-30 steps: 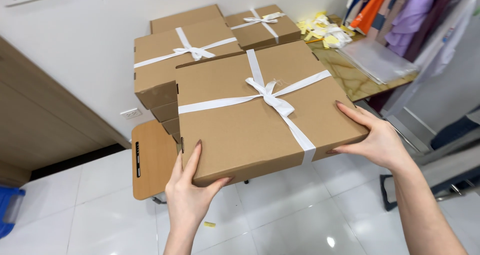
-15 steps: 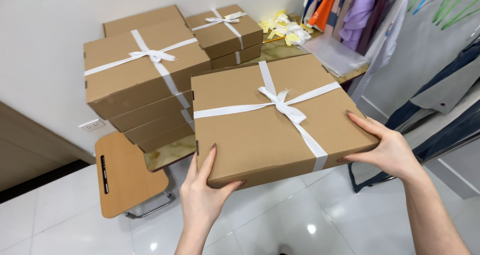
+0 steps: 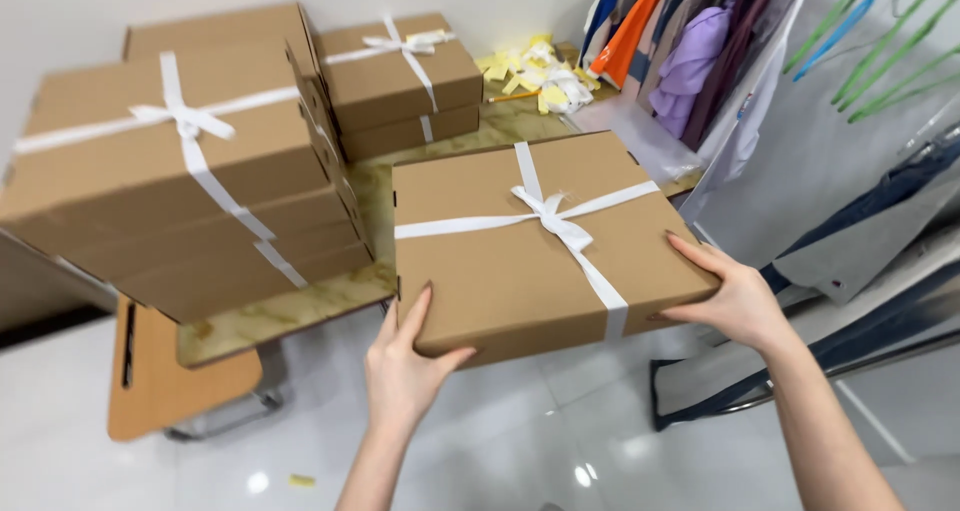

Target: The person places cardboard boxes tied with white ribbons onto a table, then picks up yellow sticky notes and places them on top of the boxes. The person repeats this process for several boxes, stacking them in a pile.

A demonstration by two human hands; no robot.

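Box: a flat brown cardboard box (image 3: 520, 246), tied crosswise with white ribbon (image 3: 556, 221), is held over the near edge of a marble-patterned table (image 3: 290, 306).
Left hand: the left hand (image 3: 405, 366) cups the near corner, thumb on the front wall, fingers out of sight beneath.
Right hand: the right hand (image 3: 735, 296) is spread against the right edge, lightly curled, bracing it.
Handling: it looks stiff and fairly light; the smooth card could slip, so opposite edges with support from below seem the safest hold, not the bow.
Surroundings: stacked ribboned boxes (image 3: 190, 171) stand to the left, yellow paper scraps (image 3: 535, 71) behind, hanging clothes (image 3: 690, 51) to the right.
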